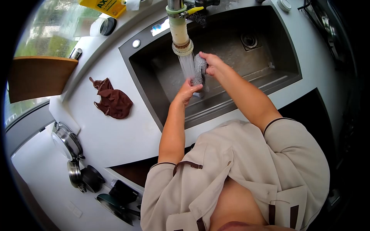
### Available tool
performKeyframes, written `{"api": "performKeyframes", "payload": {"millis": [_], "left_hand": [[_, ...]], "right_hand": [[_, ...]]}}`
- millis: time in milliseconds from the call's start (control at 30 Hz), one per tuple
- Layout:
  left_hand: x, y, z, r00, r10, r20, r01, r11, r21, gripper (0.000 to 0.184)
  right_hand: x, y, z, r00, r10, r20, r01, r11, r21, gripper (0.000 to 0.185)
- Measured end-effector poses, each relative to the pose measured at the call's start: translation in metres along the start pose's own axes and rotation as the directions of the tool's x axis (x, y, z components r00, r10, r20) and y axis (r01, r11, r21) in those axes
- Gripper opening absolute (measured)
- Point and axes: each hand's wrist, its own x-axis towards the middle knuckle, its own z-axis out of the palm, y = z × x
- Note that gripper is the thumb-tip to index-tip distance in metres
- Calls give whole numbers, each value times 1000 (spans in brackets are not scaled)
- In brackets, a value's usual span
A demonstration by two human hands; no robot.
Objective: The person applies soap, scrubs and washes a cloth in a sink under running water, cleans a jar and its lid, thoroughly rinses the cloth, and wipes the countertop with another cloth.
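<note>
We seem to be rinsing the grey cloth [200, 70]: our right grip [211, 64] pinches its far end, our left grip [187, 91] its near end, the water [185, 64] falling just left of the right grip, the sink [216, 112] beneath both. The next move likely calls for turning it.

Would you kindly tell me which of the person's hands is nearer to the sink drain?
Right. In the picture, the right hand is left of and below the drain; the left hand is farther left and lower. Both hold the grey cloth.
</note>
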Motion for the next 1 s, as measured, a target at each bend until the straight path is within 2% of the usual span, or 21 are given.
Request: {"api": "performKeyframes", "payload": {"millis": [33,100,167,200,233,300,333,367,433,533,600,667,700,733,767,800,833,867,900,967,1000], "left_hand": [[5,-2,-9,996,-31,89,20,993,115,36],[7,-8,-19,982,-75,175,34,973,229,42],[6,-8,-22,998,35,61,-30,996,-86,48],[4,-7,-19,998,34,61,-29,996,-85,48],[0,-2,-14,995,96,37,-83,963,-257,44],[-3,12,-7,987,161,-2,-147,898,-414,40],[-5,16,-2,974,224,-25,-211,868,-449,44],[-7,18,2,958,282,-50,-270,832,-484,48],[-7,17,5,947,303,-109,-318,825,-468,56],[-1,13,-1,925,304,-226,-365,879,-309,73],[-1,13,-6,912,290,-289,-346,924,-166,81],[-6,20,-12,846,483,-225,-476,875,90,69],[-9,25,-16,817,542,-196,-515,840,172,66],[-13,32,-24,875,462,-141,-284,728,624,53],[-17,36,-28,924,356,-140,-14,398,917,40],[-19,38,-23,844,518,-139,-73,367,927,22],[-17,42,-18,840,524,-141,-75,369,926,22],[-16,47,-14,839,539,-81,-133,346,929,22],[-17,50,-10,835,549,-21,-188,322,928,22],[-8,51,-12,803,596,-21,-221,331,917,23],[-1,51,-14,768,640,-18,-256,332,908,24]], "right_hand": [[1,-3,0,993,82,88,-90,991,94,22],[0,-6,-3,993,7,114,-20,994,111,19],[-3,-11,-7,904,-417,-90,384,887,-258,19],[26,-12,-35,794,-608,4,425,550,-719,34],[9,-11,-33,794,-608,5,427,551,-717,34],[-23,-6,-29,719,-582,381,326,-202,-924,52],[-16,0,-34,704,-398,588,602,-104,-791,62],[-11,14,-39,705,-397,588,602,-102,-792,62],[-29,45,-36,853,-322,411,522,554,-648,61],[-50,59,-36,887,-186,423,407,748,-524,61],[-48,57,-37,870,-169,464,425,733,-530,59],[-42,51,-37,849,-151,506,447,716,-536,59],[-42,44,-34,842,-219,492,538,391,-747,56],[-48,37,-29,817,-284,501,524,6,-852,53],[-56,33,-25,819,-279,501,523,5,-852,53],[-71,27,-16,772,-297,562,491,-283,-824,48],[-76,23,-8,719,-294,630,411,-551,-727,43],[-71,24,-6,718,-290,633,412,-556,-722,43],[-61,26,-4,569,-230,790,656,-453,-604,39],[-42,32,1,379,-192,905,845,-326,-423,35],[-32,35,7,627,-205,751,750,-102,-654,31]]}}
